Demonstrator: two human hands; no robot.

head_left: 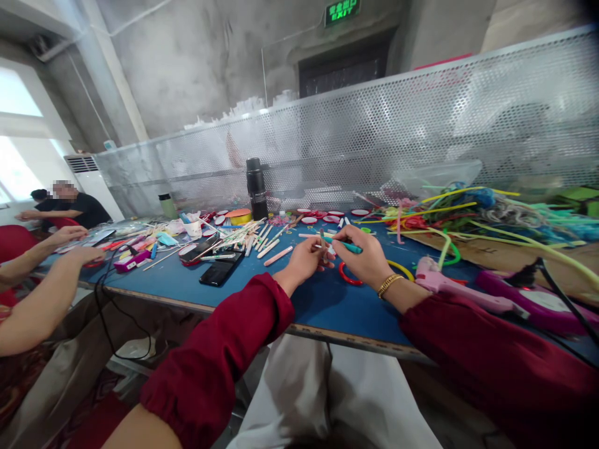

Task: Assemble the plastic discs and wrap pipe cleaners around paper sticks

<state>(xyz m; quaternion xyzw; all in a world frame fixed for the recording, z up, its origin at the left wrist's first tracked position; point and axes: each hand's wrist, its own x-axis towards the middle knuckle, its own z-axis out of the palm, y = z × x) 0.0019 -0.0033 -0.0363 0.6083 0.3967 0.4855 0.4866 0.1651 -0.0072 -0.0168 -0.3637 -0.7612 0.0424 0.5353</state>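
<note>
My right hand (364, 252) is closed round a teal pen-like tool (350, 247), its tip directed left. My left hand (306, 259) pinches a small whitish piece (330, 252) against that tip; its exact kind is too small to tell. The two hands nearly meet above the blue tabletop (322, 305). A red ring (350, 274) and a yellow ring (401, 270) lie under and beside my right hand. Left of my left hand rests a pink stick (278, 256), with several pale sticks (268, 248) close by.
A black phone (219, 271) and black bottle (255, 187) stand to the left. On the right are a pink gun-shaped tool (458, 290), a purple device (538, 305) with a cable, and heaped pipe cleaners (444, 215). A co-worker's hands (84, 252) work at far left. Perforated metal screen (355, 143) behind.
</note>
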